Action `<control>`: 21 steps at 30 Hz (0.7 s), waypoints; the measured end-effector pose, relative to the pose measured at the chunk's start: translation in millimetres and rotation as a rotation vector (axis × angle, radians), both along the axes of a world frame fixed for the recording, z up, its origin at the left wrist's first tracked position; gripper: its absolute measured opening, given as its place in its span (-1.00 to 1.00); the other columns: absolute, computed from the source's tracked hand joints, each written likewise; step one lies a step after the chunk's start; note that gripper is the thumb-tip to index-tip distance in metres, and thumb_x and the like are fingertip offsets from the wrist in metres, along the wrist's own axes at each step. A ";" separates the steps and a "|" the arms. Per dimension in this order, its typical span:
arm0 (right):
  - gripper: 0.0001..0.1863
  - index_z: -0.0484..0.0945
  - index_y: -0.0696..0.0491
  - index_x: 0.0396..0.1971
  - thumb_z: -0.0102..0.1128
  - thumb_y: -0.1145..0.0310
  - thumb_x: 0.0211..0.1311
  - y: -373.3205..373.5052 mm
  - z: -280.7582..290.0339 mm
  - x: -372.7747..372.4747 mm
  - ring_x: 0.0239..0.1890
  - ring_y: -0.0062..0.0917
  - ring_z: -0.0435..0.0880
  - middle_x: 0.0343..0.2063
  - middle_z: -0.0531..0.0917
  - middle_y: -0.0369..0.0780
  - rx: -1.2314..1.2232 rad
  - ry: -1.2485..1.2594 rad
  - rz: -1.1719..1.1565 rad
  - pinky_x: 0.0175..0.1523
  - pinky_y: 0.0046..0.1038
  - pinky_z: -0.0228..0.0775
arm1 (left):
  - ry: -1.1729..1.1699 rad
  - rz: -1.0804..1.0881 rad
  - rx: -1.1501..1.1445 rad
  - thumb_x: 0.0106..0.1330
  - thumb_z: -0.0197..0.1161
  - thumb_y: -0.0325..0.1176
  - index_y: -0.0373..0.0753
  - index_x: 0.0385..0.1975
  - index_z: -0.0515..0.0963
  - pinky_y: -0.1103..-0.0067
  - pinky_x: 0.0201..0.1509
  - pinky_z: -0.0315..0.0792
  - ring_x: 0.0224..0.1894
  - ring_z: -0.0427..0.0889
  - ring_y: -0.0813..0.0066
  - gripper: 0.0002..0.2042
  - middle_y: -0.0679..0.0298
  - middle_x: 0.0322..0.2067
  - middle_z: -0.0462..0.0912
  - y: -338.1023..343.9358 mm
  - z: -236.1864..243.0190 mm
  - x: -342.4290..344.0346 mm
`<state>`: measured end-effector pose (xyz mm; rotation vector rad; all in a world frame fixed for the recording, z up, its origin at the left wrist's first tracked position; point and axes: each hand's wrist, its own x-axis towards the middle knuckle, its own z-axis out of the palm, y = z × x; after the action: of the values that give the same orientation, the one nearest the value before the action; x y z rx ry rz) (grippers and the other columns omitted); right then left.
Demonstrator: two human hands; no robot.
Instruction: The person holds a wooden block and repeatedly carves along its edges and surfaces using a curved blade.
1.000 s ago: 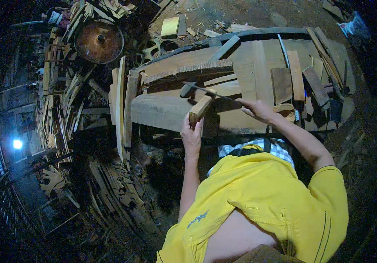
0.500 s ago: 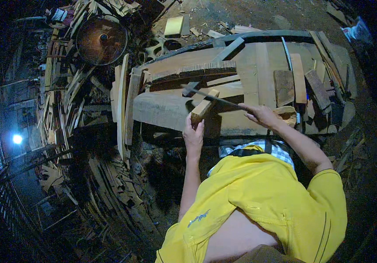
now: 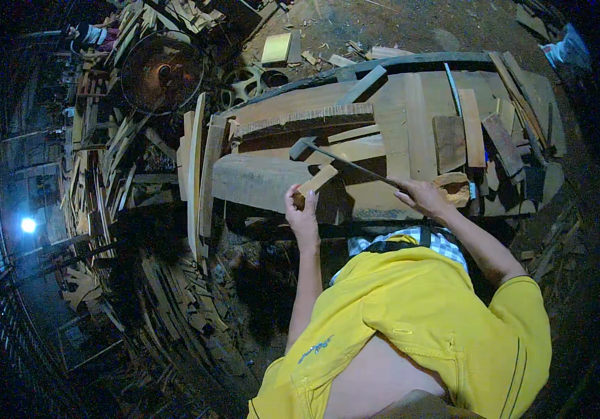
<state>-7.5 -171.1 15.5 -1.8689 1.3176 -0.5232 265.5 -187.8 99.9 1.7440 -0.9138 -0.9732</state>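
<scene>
My left hand [image 3: 303, 215] is closed round the near end of a short, pale wooden block [image 3: 320, 179], which tilts up and away to the right over the workbench. My right hand [image 3: 422, 197] grips one end of a long, narrow, dark tool that looks like a file [image 3: 359, 166]. The tool points left, above the far end of the block; I cannot tell whether they touch. Its far tip overlaps a small grey block [image 3: 303, 149] on the bench. Beside my right hand lies a rough wood chunk [image 3: 454, 187].
Boards and offcuts cover the workbench [image 3: 244, 181], including a rough-edged plank [image 3: 303, 120]. Upright boards [image 3: 209, 174] stand at its left end. Beyond them are a round fan-like thing [image 3: 162, 72] and heaped scrap wood [image 3: 101, 160]. A bright lamp [image 3: 28, 225] shines at far left.
The wooden block has turned flatter and dropped slightly in my left hand. The file-like tool has drawn back right and lower, with a steeper slant, as my right hand shifted nearer to me.
</scene>
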 end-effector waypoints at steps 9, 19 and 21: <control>-0.58 0.35 -0.16 0.11 0.02 0.22 0.23 6.6 4.9 -10.0 -0.26 -0.13 0.58 -0.28 0.60 -0.03 0.141 0.039 -0.034 -0.18 -0.17 0.44 | -0.458 -0.314 -0.297 0.14 0.24 -0.45 -0.20 0.04 0.34 0.49 0.18 0.22 0.08 0.34 0.36 -0.57 0.15 0.00 0.35 -9.7 -19.8 -3.9; -0.58 0.36 -0.11 0.10 0.02 0.22 0.23 0.6 46.9 7.7 -0.21 -0.15 0.58 -0.24 0.60 -0.07 0.208 0.042 0.028 -0.14 -0.20 0.45 | -0.250 -0.307 -0.132 0.06 0.31 -0.44 -0.38 0.16 0.10 0.43 0.23 0.15 0.14 0.29 0.20 -0.32 -0.01 0.09 0.26 -4.5 -27.8 -6.7; -0.57 0.35 -0.11 0.11 0.04 0.23 0.21 -1.0 63.9 16.1 -0.19 -0.16 0.59 -0.18 0.59 -0.09 0.107 -0.119 0.067 -0.11 -0.22 0.45 | -0.226 -0.318 -0.090 0.06 0.31 -0.44 -0.38 0.14 0.12 0.44 0.22 0.17 0.12 0.31 0.23 -0.34 0.00 0.07 0.29 -3.7 -28.6 -6.1</control>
<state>8.6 -172.0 79.4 -1.7601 1.1782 -0.5116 259.5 -191.5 71.3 1.6852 -1.3921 -0.9290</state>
